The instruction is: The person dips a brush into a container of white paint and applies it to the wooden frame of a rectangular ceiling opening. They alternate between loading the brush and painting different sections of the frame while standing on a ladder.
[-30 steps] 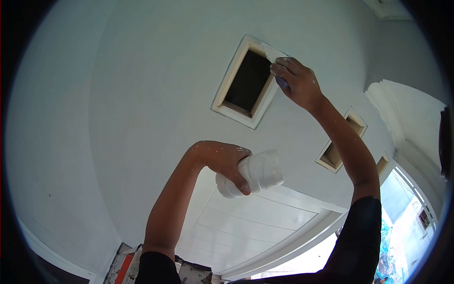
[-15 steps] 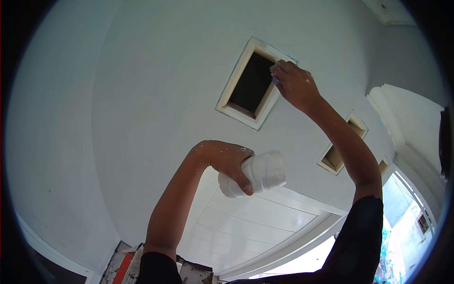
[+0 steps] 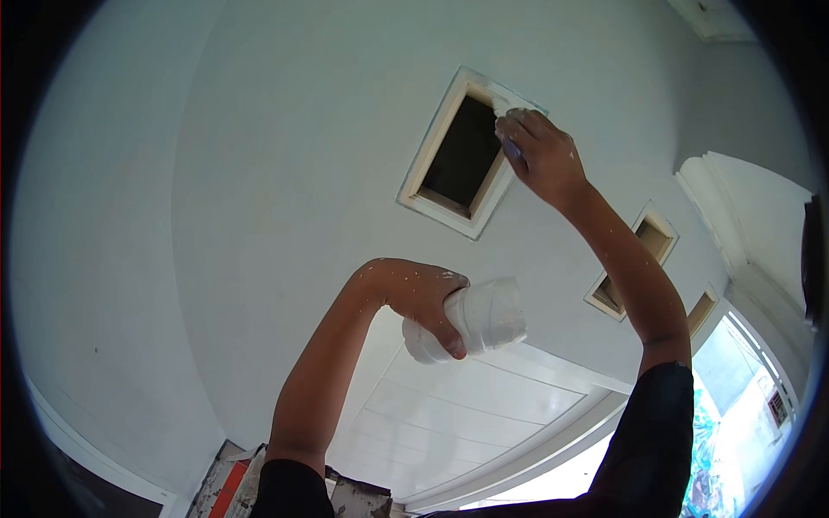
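Observation:
My left hand is wrapped round a whitish plastic container, which lies tilted in its grip below the opening. White paint specks dot both hands. At the upper right corner of a framed wall opening, my right hand is closed on a small paintbrush. Its purple handle shows between the fingers, and its whitish tip is at the frame's inner edge, mostly hidden by the fingers. The opening has a white outer border and a cream inner edge, with a dark inside.
Two more framed openings, the nearer one partly behind my right forearm, run along the pale wall. A white panelled surface shows below the container. At the bottom left stand stained boards with an orange strip. Bright daylight enters at right.
My right hand has shifted slightly at the frame's upper corner, and the whitish brush tip now shows more. My left hand keeps hold of the container, nearly still.

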A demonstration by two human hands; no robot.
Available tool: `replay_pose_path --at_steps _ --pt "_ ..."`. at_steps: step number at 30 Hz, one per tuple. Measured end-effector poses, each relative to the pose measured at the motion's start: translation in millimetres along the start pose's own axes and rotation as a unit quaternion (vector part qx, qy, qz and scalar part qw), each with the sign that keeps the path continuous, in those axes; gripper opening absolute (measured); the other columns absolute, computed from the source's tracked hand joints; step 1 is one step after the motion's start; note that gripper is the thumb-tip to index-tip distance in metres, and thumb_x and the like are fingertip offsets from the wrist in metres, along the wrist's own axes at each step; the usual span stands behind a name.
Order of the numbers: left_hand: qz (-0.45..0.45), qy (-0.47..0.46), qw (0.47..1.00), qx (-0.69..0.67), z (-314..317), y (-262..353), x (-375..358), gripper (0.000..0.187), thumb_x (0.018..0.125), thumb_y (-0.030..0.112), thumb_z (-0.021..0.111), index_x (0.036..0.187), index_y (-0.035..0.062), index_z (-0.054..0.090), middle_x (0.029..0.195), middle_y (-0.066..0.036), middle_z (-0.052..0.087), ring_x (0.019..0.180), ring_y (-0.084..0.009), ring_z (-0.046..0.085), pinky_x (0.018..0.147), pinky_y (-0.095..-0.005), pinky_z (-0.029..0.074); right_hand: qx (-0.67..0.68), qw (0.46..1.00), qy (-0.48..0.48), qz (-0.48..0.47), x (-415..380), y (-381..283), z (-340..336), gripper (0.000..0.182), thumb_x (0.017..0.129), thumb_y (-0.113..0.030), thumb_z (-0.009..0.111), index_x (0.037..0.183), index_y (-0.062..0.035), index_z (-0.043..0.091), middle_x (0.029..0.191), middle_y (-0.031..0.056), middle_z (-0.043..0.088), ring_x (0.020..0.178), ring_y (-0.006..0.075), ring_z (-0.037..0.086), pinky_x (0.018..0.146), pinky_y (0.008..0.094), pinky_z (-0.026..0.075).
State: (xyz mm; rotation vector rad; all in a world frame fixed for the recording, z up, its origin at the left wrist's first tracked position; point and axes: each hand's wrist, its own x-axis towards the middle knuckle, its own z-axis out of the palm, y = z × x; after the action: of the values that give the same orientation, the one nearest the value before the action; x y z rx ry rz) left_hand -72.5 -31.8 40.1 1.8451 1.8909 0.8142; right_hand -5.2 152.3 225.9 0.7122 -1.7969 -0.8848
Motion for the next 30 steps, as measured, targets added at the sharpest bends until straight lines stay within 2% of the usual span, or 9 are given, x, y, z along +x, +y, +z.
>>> replay_pose_path --at_steps 1,3,6,9,16,18,21,25,30 --pt "0.003 0.005 1.000 -0.003 0 0 0 0.101 0.052 0.052 0.093 0.133 0.0010 0.062 0.122 -0.019 0.072 0.110 -0.0381 0.071 0.098 -0.0444 0.057 -0.001 1.000 -0.001 0.003 -4 3 0 0.027 0.087 -0.005 0.075 0.111 -0.0097 0.065 0.111 0.0064 0.068 0.102 0.0253 0.069 0.079 0.0400 0.063" --pt "0.003 0.001 1.000 0.007 0 5 -2 0.100 0.052 0.052 0.093 0.133 0.0011 0.062 0.122 -0.019 0.072 0.110 -0.0382 0.071 0.098 -0.0442 0.057 0.003 0.999 -0.028 0.020 -5 9 0 0.027 0.088 -0.002 0.074 0.114 -0.0069 0.067 0.113 0.0116 0.069 0.101 0.0321 0.071 0.082 0.0418 0.063" --pt "0.006 0.004 1.000 0.009 0 2 -1 0.101 0.052 0.052 0.093 0.133 0.0011 0.062 0.121 -0.019 0.072 0.110 -0.0382 0.071 0.097 -0.0441 0.057 0.023 1.000 0.019 0.005 -2 6 -10 0.029 0.087 -0.001 0.075 0.114 -0.0064 0.067 0.112 0.0118 0.070 0.101 0.0322 0.071 0.083 0.0415 0.063" --pt "0.010 0.000 1.000 -0.005 3 -2 3 0.101 0.052 0.052 0.094 0.133 0.0012 0.062 0.122 -0.019 0.072 0.110 -0.0382 0.071 0.097 -0.0439 0.058 0.013 1.000 -0.010 0.026 0 12 -5 0.030 0.086 0.000 0.076 0.114 -0.0060 0.067 0.112 0.0116 0.070 0.102 0.0321 0.071 0.083 0.0410 0.063" --pt "0.010 -0.004 1.000 0.003 3 2 2 0.102 0.052 0.052 0.094 0.134 0.0015 0.062 0.122 -0.019 0.073 0.109 -0.0388 0.071 0.097 -0.0447 0.058 0.059 0.998 0.010 0.007 8 13 8 0.030 0.086 0.000 0.077 0.114 -0.0062 0.068 0.113 0.0109 0.070 0.103 0.0324 0.071 0.085 0.0399 0.063" --pt "0.008 -0.002 1.000 0.007 2 5 -1 0.102 0.052 0.052 0.094 0.134 0.0016 0.062 0.121 -0.020 0.073 0.109 -0.0391 0.071 0.097 -0.0450 0.058 0.031 0.999 -0.001 0.011 11 7 17 0.025 0.090 -0.005 0.075 0.114 -0.0098 0.068 0.115 0.0068 0.069 0.104 0.0275 0.070 0.081 0.0395 0.063" --pt "0.008 0.009 1.000 0.010 0 3 -4 0.102 0.051 0.053 0.094 0.134 0.0018 0.062 0.121 -0.019 0.073 0.108 -0.0393 0.071 0.097 -0.0448 0.058 0.042 0.999 0.031 0.002 14 7 12 0.024 0.091 -0.007 0.075 0.114 -0.0099 0.068 0.116 0.0070 0.069 0.103 0.0277 0.070 0.082 0.0398 0.063" --pt "0.002 0.004 1.000 -0.005 -1 5 -6 0.101 0.051 0.053 0.094 0.133 0.0018 0.063 0.121 -0.019 0.073 0.109 -0.0392 0.071 0.097 -0.0440 0.058 0.019 0.998 -0.032 0.052 3 18 16 0.024 0.090 -0.007 0.075 0.113 -0.0092 0.069 0.114 0.0077 0.070 0.101 0.0288 0.071 0.082 0.0404 0.062" --pt "0.014 0.009 1.000 0.009 -2 2 -5 0.100 0.052 0.053 0.094 0.133 0.0014 0.063 0.121 -0.020 0.073 0.109 -0.0391 0.071 0.097 -0.0437 0.058 0.040 0.996 0.083 0.012 -18 9 -13 0.026 0.088 -0.003 0.076 0.112 -0.0074 0.069 0.115 0.0093 0.071 0.103 0.0313 0.071 0.086 0.0406 0.062"
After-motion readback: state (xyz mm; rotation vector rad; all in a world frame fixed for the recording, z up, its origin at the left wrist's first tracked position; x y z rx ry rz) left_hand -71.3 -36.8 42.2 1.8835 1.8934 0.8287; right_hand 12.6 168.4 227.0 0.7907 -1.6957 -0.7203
